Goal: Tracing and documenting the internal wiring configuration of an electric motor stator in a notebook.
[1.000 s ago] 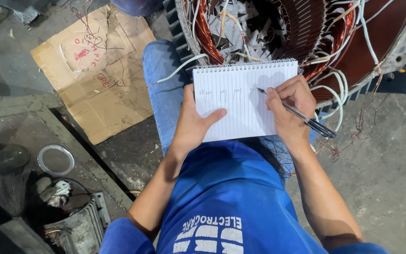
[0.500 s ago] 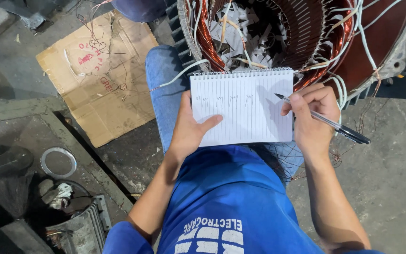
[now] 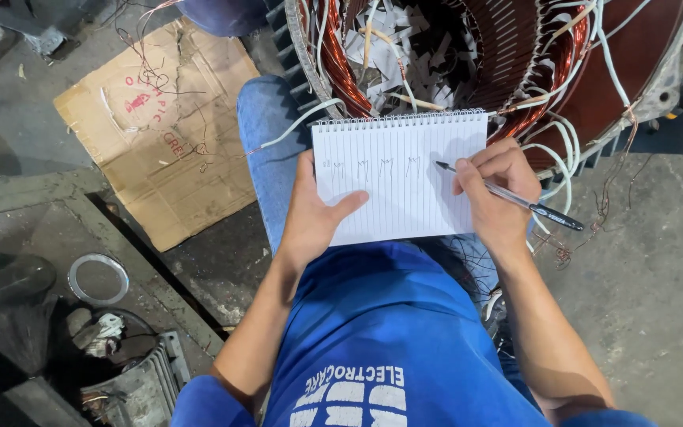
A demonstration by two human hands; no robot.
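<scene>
1. Spiral notepad (image 3: 405, 178), white w/ ruled lines, rests on the person's knee in blue jeans; it's the landmark here. A row of small pen marks sits near its top edge.
2. Left hand (image 3: 314, 213) grips notepad's left edge: thumb laid across the lower-left of the page, fingers tucked under, so it's closed on the pad.
3. Right hand (image 3: 496, 186) at notepad's right edge, fingers pinching a pen (image 3: 515, 199); tip touches the page just right of the last mark, dark cap end sticks out past the pad to the right.
4. Directly above notepad: big motor stator (image 3: 515, 55), copper windings, white leads & paper slips inside; white wires hang down along pad's right side.
5. Left of notepad, on the concrete floor (image 3: 650, 277): flattened cardboard sheet (image 3: 167, 134) w/ thin wire scraps on it.
6. Lower left of notepad, well apart: metal ring (image 3: 98, 278), and below that a small finned motor housing (image 3: 132, 387).
7. Below notepad: person's blue shirt (image 3: 381, 332), both forearms reaching up to the pad.
</scene>
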